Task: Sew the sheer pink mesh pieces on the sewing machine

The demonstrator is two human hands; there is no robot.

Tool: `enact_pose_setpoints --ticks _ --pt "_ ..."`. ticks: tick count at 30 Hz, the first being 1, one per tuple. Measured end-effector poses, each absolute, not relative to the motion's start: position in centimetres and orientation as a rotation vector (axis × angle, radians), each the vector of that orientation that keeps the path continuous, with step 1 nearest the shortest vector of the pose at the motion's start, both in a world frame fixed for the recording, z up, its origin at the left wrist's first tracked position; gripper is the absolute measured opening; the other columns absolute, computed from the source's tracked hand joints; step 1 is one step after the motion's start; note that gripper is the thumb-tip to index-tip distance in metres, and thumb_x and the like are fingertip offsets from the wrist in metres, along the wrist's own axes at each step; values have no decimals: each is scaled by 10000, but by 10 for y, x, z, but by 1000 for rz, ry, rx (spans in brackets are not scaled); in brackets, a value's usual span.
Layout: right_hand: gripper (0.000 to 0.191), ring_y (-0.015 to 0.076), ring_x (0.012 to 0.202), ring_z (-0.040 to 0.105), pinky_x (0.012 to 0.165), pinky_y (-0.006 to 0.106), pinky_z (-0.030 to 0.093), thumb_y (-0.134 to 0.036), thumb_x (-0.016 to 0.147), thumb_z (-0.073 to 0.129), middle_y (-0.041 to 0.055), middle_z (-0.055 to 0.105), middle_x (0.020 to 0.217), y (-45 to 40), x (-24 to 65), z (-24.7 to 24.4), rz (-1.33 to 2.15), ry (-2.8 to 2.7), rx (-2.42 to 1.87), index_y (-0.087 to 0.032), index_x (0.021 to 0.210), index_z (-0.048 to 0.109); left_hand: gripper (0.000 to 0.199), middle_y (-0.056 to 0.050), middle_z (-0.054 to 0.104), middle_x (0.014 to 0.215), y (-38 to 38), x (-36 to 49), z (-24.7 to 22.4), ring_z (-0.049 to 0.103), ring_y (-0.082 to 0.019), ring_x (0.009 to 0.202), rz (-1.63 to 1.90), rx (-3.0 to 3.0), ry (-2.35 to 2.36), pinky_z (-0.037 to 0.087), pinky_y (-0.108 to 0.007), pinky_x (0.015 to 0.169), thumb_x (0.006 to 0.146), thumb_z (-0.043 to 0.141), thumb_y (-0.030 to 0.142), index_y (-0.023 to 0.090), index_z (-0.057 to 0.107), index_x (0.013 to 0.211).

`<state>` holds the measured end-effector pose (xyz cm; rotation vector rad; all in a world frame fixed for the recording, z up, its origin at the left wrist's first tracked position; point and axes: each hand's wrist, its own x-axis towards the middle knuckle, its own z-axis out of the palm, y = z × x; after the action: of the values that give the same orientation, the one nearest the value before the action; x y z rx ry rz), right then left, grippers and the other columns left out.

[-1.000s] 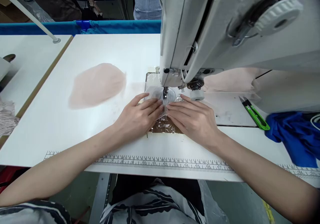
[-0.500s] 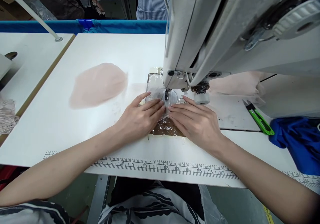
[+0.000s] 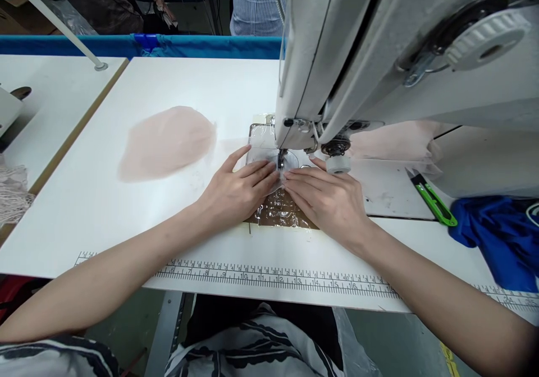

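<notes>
A sewing machine [image 3: 311, 57] stands over the white table, its presser foot [image 3: 281, 161] down at the plate. Under the foot lies a small, sheer whitish piece [image 3: 263, 155], probably thin fabric; its edges are hard to make out. My left hand [image 3: 236, 192] rests flat on it to the left of the foot, fingers stretched out. Opposite, my right hand [image 3: 330, 197] lies flat with extended fingertips touching the piece just right of the foot. Shiny brown tape [image 3: 284, 211] covers the surface between my hands, nearer to me.
One pale pink fabric piece [image 3: 168, 141] lies at left; more pink fabric [image 3: 391, 141] sits behind the machine head. A green cutter [image 3: 433, 200] with its blade out lies right, beside blue cloth [image 3: 497, 237]. A printed ruler [image 3: 261, 279] runs along the front edge.
Both hands have slid slightly away from me toward the presser foot, carrying the sheer piece along. More of the brown tape shows between them.
</notes>
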<state>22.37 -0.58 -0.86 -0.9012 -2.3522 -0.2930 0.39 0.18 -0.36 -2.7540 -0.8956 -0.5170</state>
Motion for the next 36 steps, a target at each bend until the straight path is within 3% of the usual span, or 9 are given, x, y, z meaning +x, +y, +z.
enact_pose_setpoints --ticks 5,10,19,28,32,36 --pt "176 168 802 732 917 360 567 -161 932 582 4 780 952 -6 223 -9 -341 -2353 -948 -188 886 750 316 -88 664 1271 0 3 -2 627 -230 1203 -527 -2762 -888 350 -550 1168 970 487 183 160 625 1253" --pt "188 192 966 721 1004 407 528 -207 946 576 55 764 1038 -15 224 -8 -362 -2393 -916 -145 1023 735 276 -71 711 1184 -11 3 3 678 -193 1113 -527 -2711 -748 445 -478 1117 958 499 141 140 666 1178" --pt "212 181 986 710 1036 396 500 -217 963 554 48 759 1060 -19 223 -4 -432 -2429 -949 -140 1046 733 280 -78 716 1169 -10 2 2 683 -200 1107 -528 -2720 -779 416 -520 1146 954 491 135 140 676 1164" --pt "254 182 843 711 1064 431 451 -238 987 507 27 758 1075 -12 220 -5 -519 -2455 -1026 -147 1025 741 284 -97 712 1174 -5 5 1 680 -221 1114 -547 -2693 -847 401 -577 1137 996 461 201 118 664 1177" --pt "267 189 879 703 1076 432 423 -247 992 495 29 756 1082 -11 219 -4 -494 -2467 -1066 -147 1044 737 287 -115 714 1165 -10 6 1 682 -229 1109 -544 -2688 -868 466 -540 1086 996 471 213 99 668 1170" --pt "277 196 915 695 1086 431 399 -251 997 482 31 751 1102 -10 219 -5 -476 -2475 -1095 -148 1073 726 285 -99 708 1180 -9 7 0 680 -226 1113 -545 -2701 -908 421 -554 1126 1001 460 223 132 679 1159"
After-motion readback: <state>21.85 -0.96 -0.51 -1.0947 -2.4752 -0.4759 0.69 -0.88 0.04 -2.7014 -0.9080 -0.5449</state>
